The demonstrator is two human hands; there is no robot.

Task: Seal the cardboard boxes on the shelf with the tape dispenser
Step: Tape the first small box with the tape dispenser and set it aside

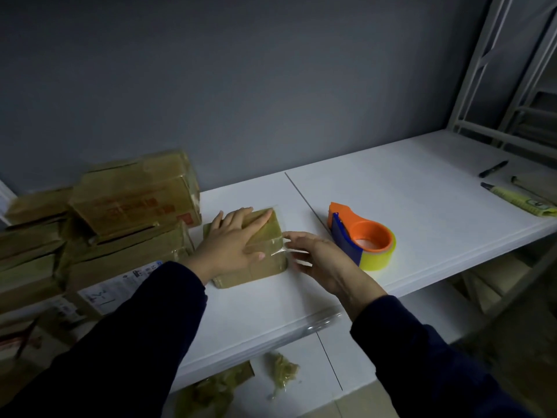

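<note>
Cardboard, small and light-looking, the box (259,260) lies on the shelf (422,206) just left of its seam, beside stacked boxes (129,206). The left hand (232,241) presses flat on its top. The right hand (316,259), fingers loosely straight, touches what seems a loose tape tail at its right side. Stiff but slide-prone: pin it from above. The tape dispenser (363,236) stands free nearby.

Left hand (232,245) hides box (266,268) top; stack (135,194) blurred.
</note>
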